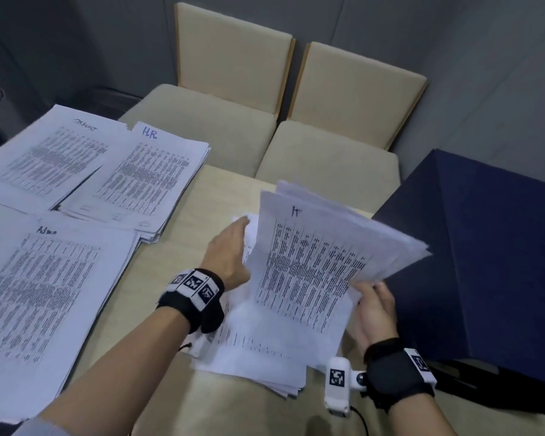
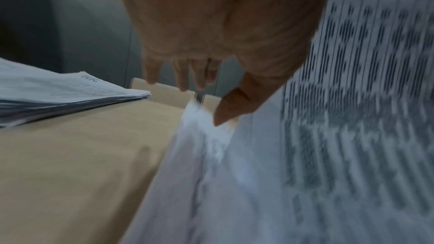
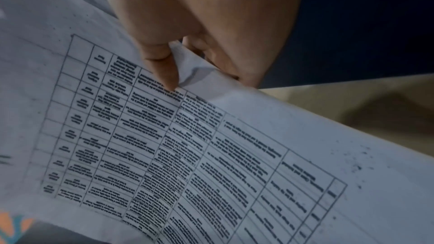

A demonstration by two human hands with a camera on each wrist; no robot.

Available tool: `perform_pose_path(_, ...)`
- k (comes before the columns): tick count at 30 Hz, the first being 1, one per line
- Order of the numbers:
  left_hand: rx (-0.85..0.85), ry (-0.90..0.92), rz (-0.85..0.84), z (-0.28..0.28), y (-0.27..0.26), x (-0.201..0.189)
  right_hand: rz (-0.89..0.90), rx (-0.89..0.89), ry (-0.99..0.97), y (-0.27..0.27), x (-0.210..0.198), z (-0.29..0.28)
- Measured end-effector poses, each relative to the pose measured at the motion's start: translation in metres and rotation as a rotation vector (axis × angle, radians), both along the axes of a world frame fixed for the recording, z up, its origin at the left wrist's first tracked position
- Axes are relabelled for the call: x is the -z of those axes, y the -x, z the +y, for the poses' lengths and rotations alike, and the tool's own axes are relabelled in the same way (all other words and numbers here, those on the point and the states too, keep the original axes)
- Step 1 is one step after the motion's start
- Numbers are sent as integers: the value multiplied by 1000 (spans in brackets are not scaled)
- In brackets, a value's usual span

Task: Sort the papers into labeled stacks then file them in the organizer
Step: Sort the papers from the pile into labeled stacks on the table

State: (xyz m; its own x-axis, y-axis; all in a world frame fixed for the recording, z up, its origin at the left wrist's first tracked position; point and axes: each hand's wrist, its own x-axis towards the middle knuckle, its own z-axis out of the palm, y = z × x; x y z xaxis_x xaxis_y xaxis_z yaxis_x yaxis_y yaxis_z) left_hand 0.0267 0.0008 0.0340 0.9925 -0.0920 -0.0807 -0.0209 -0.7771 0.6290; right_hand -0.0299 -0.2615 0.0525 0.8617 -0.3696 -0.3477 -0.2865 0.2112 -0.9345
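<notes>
1. Right hand (image 1: 373, 313) pinches the near right corner of the IT sheaf (image 1: 321, 256), thumb (image 3: 162, 66) on top and fingers beneath.
2. IT sheaf is lifted and tilted over the loose pile (image 1: 258, 354), long axis running away from the person, handwritten heading at the far end.
3. Left hand (image 1: 230, 250), fingers straight and relaxed, rests at the sheaf's left edge.
4. HR stack (image 1: 145, 180), Admin stack (image 1: 44, 278) and a third stack (image 1: 48, 155) lie flat on the table (image 1: 170, 278), left.
5. Dark blue box (image 1: 485, 247) stands right.

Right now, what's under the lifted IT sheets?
Under the IT sheets, which the right hand holds up by their near corner, more printed papers lie flat on the table. The left hand reaches in beneath. Their headings are covered.
</notes>
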Motion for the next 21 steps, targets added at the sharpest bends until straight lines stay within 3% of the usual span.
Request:
perform_pose_path(2, 9, 470, 32, -5, -2, -31, -74, -53, 35, -6, -18, 10)
perform_pose_path(4, -68, 778, 25, -11, -3, -57, -158, -89, 57, -14, -41, 22)
perform_pose_path(10, -216, 1022, -171, -12, -3, -86, -394, -95, 219, -24, -74, 40)
perform_pose_path(13, -274, 1024, -106, -13, 4, -63, -364, -70, 283, -18, -53, 46)
perform_pose_path(14, -286, 934, -48, -12, 6, -49, -307, -72, 297, -15, -38, 46)
perform_pose_path(17, -242, 429, 169, -13, 14, -11, -76, -112, 383, -8, 6, 42)
perform_pose_path(18, -247, 405, 183, -14, 17, -5, -31, -110, 402, -7, 13, 41)
perform_pose_path(21, -305, 612, 77, -20, 20, -9, -98, -94, 468, -9, 6, 46)
